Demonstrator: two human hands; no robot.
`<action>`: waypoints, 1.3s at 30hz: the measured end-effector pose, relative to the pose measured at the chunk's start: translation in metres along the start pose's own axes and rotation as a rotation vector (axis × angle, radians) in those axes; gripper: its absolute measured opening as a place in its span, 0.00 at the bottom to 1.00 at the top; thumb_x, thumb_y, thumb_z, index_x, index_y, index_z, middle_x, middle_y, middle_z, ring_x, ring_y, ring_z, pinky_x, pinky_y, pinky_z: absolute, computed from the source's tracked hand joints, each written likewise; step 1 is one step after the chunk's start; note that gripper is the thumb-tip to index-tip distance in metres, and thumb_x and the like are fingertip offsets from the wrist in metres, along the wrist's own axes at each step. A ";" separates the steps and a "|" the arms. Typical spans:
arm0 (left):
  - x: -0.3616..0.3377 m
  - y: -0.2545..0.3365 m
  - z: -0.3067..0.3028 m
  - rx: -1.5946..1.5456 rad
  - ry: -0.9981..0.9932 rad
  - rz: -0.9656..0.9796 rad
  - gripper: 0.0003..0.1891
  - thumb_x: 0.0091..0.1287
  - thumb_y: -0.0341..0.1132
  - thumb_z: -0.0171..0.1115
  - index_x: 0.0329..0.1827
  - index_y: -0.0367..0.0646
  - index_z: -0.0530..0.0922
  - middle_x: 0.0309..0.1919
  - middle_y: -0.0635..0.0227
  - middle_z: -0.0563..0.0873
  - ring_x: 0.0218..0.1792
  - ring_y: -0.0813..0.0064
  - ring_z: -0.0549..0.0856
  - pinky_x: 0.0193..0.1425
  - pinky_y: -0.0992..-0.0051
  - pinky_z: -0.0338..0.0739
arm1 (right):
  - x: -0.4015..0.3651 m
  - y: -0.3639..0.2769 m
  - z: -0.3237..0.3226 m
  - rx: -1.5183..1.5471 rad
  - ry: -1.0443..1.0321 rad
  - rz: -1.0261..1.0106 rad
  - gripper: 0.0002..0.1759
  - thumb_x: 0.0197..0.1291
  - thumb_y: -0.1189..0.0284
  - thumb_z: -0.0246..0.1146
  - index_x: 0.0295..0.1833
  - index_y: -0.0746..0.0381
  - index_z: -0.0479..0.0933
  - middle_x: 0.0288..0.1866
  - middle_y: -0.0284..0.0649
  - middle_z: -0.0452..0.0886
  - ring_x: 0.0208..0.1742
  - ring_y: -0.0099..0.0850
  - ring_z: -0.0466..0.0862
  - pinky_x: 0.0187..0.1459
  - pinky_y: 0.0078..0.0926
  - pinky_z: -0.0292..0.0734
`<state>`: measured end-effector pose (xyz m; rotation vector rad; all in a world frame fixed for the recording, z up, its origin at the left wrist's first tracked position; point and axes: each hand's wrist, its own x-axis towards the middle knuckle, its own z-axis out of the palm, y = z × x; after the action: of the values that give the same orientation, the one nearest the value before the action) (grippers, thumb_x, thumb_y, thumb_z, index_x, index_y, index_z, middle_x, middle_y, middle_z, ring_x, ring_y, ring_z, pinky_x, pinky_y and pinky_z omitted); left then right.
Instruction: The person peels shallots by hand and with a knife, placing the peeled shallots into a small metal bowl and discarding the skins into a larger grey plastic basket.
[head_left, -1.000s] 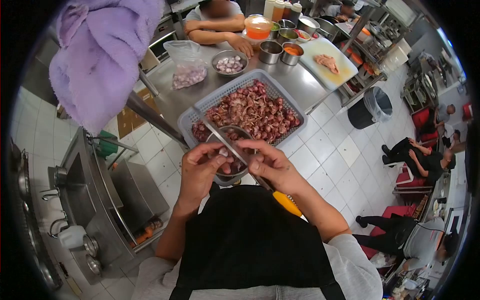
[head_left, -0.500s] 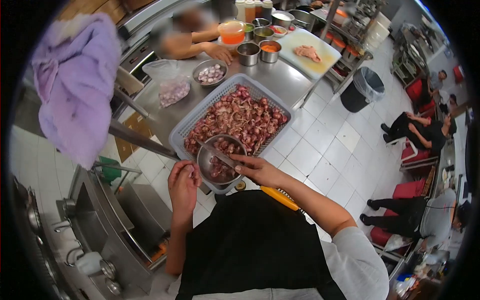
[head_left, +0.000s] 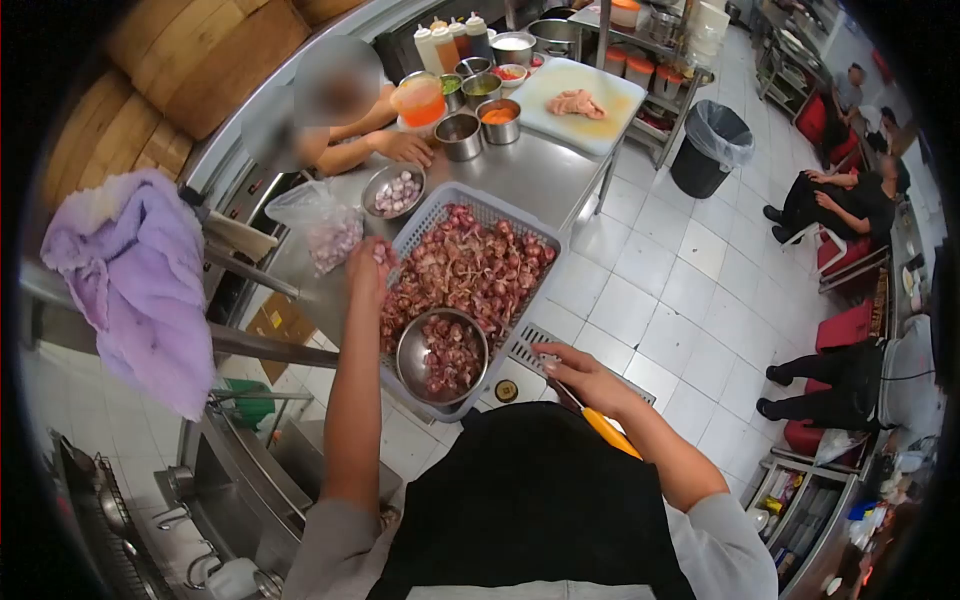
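My left hand (head_left: 368, 268) reaches out over the left rim of the grey plastic basket (head_left: 556, 262), beside the plastic bag (head_left: 330, 238) of peeled shallots. Its fingers are closed around a pinkish peeled shallot, partly hidden. A steel bowl of peeled shallots (head_left: 396, 194) stands just beyond. Unpeeled red shallots (head_left: 470, 265) fill the basket, and a second steel bowl (head_left: 408, 368) with some of them rests at its near end. To the right of the basket, my right hand (head_left: 592, 382) grips a knife with an orange handle (head_left: 612, 434); its blade looks short and dark from here.
Across the steel table (head_left: 520, 190), a person's hand (head_left: 403, 148) rests near steel pots and an orange-filled tub (head_left: 420, 103). Raw meat (head_left: 577, 103) lies on a cutting board. A lined bin (head_left: 710, 150) stands on the floor, and a purple towel (head_left: 135, 285) hangs at left.
My left hand has moved forward from beside the near bowl to the bag. My right hand has drawn the knife away from above that bowl, to the right.
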<state>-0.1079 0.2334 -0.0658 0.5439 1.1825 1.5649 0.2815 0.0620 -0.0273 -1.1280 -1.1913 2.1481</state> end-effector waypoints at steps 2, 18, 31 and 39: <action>0.047 0.005 0.007 0.067 -0.028 -0.010 0.10 0.75 0.35 0.52 0.42 0.36 0.74 0.33 0.61 0.80 0.28 0.68 0.79 0.30 0.69 0.76 | -0.017 0.011 -0.012 0.059 0.046 -0.023 0.27 0.71 0.57 0.60 0.71 0.54 0.69 0.41 0.31 0.76 0.38 0.20 0.73 0.41 0.20 0.72; 0.038 -0.078 0.094 1.568 -0.500 0.906 0.15 0.57 0.27 0.67 0.48 0.37 0.81 0.47 0.53 0.75 0.54 0.51 0.74 0.59 0.56 0.72 | -0.057 0.002 -0.013 0.192 0.276 -0.150 0.25 0.72 0.58 0.59 0.70 0.53 0.69 0.32 0.27 0.70 0.27 0.16 0.67 0.26 0.16 0.63; 0.035 -0.092 0.079 1.675 -0.383 0.823 0.18 0.58 0.34 0.69 0.51 0.41 0.79 0.53 0.55 0.77 0.60 0.52 0.72 0.63 0.54 0.66 | -0.044 -0.006 -0.009 0.158 0.149 -0.150 0.25 0.72 0.57 0.59 0.70 0.52 0.69 0.34 0.26 0.70 0.30 0.16 0.68 0.27 0.15 0.64; 0.033 -0.092 0.092 1.584 -0.258 0.643 0.12 0.59 0.35 0.69 0.45 0.45 0.80 0.46 0.60 0.80 0.59 0.54 0.73 0.65 0.50 0.63 | -0.030 -0.018 -0.005 0.140 0.070 -0.170 0.24 0.73 0.59 0.58 0.70 0.51 0.68 0.32 0.26 0.70 0.25 0.15 0.65 0.25 0.16 0.60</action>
<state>-0.0019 0.2974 -0.1173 2.2115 1.9838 0.6170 0.3027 0.0533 0.0001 -0.9957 -1.0490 2.0128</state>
